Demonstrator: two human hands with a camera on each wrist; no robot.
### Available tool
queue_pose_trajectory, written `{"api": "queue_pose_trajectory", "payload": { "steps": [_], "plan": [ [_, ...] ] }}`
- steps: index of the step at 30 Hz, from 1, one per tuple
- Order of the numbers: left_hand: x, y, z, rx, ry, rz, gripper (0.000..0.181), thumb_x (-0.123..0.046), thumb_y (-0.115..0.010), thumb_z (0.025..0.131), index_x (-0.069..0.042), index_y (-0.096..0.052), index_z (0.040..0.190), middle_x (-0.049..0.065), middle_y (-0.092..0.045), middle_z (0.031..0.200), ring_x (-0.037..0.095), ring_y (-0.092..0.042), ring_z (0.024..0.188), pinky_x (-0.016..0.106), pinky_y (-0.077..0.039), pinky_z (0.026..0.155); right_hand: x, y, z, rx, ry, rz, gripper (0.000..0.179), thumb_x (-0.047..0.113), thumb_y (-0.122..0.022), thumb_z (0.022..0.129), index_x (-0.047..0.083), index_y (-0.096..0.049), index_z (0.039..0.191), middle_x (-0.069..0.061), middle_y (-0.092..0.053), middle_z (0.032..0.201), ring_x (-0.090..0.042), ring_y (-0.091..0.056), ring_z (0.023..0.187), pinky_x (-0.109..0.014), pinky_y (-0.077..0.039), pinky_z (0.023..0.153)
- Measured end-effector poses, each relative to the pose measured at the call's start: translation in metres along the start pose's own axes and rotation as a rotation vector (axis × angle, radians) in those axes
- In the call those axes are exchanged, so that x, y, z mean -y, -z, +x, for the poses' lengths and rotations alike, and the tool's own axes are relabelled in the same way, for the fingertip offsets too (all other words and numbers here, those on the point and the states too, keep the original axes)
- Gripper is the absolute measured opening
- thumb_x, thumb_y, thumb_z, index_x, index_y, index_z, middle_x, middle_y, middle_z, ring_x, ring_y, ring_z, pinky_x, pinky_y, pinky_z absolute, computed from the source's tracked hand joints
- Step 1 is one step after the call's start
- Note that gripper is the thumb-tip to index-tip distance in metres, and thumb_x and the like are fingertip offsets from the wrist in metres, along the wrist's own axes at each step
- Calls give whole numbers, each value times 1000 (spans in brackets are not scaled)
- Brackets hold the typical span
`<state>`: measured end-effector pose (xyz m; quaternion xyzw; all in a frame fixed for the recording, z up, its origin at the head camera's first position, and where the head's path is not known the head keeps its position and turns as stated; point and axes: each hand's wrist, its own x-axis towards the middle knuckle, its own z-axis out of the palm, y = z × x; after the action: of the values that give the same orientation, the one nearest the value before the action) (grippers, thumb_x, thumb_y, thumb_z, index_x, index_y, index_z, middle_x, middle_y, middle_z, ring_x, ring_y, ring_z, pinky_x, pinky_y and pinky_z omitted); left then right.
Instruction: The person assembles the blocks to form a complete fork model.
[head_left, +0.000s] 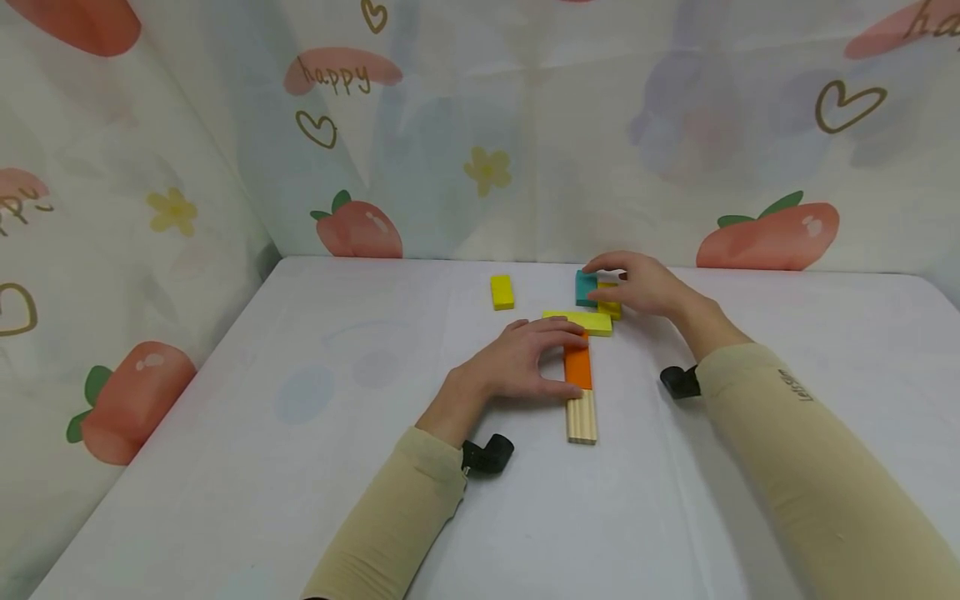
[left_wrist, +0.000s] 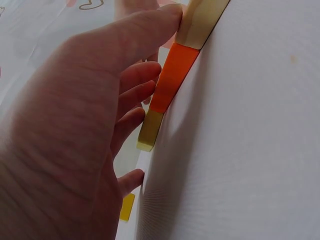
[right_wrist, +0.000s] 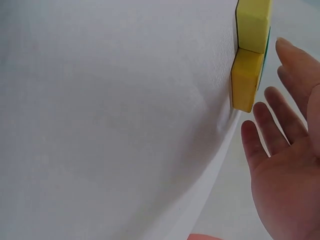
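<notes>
Behind it all hangs a pale cloth backdrop printed with fruit and hearts, and in front of it spreads the white-covered counter, where a line of blocks runs away from us. Nearest lies the pale striped wooden block, and butted to its far end is the flat orange rectangular block. Here's the left hand, its grip spread, thumb by the seam between wood and orange, the fingertips reaching along the left side of the row. Across the orange block's far end sits the light-yellow oblong block, laid crosswise. Beyond that, near the back edge, we have the teal rectangular block, with the small deep-yellow block just beside it on the right. And over these two is the right hand, its grip spread too, index finger at the teal block's far edge and thumb by its right side; whether they press on it, I cannot tell. Off to the left, well apart, lies the lone bright-yellow rectangular block. Two beige sleeves frame the scene.
</notes>
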<state>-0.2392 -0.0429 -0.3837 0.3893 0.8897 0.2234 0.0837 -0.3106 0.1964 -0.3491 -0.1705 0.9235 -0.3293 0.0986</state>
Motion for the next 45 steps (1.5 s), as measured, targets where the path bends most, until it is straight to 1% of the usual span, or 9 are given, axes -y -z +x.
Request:
{"api": "queue_pose_trajectory", "payload": {
  "steps": [6,12,20,26,36,45],
  "plan": [
    [1,-1,1,0,3,4,60,-51,-71,90,-24,-59,142,-10,-45,152,6,-31,144,45,-18,120,-1,-2,2,16,-12,-3,46,22,-71,96,3,-59,136,-22,-43,149,-45,-37,135,-62,-30,112],
    [1,-1,1,-6,4,9,59,-50,-70,91,-24,-59,142,-10,-45,152,6,-32,143,45,-18,120,-2,-3,3,14,-7,-19,44,20,-71,96,2,-60,135,-22,-44,149,-45,-37,135,-61,-31,112],
    [1,0,0,-14,-1,4,58,-49,-69,92,-23,-59,142,-10,-46,151,6,-32,143,44,-18,120,-3,-3,3,16,-4,-39,44,20,-70,96,1,-61,135,-22,-43,150,-45,-38,135,-61,-32,112],
    [1,0,0,-15,-4,-5,57,-49,-69,92,-24,-60,142,-9,-47,151,6,-32,143,45,-19,120,-6,-5,6,28,-8,-35,47,23,-72,95,1,-60,135,-22,-42,151,-46,-37,135,-61,-32,111],
    [2,-2,1,-14,5,5,58,-51,-68,92,-24,-59,142,-11,-47,151,6,-32,144,44,-19,120,-2,-6,6,27,-8,-31,46,19,-72,94,0,-61,134,-23,-45,148,-45,-41,133,-59,-33,111],
    [2,-1,1,-17,1,10,57,-51,-68,92,-24,-59,142,-11,-47,150,5,-32,143,44,-19,120,-2,-6,7,29,-17,-29,46,21,-73,95,1,-60,134,-25,-45,147,-48,-44,129,-60,-35,109]
  ]
}}
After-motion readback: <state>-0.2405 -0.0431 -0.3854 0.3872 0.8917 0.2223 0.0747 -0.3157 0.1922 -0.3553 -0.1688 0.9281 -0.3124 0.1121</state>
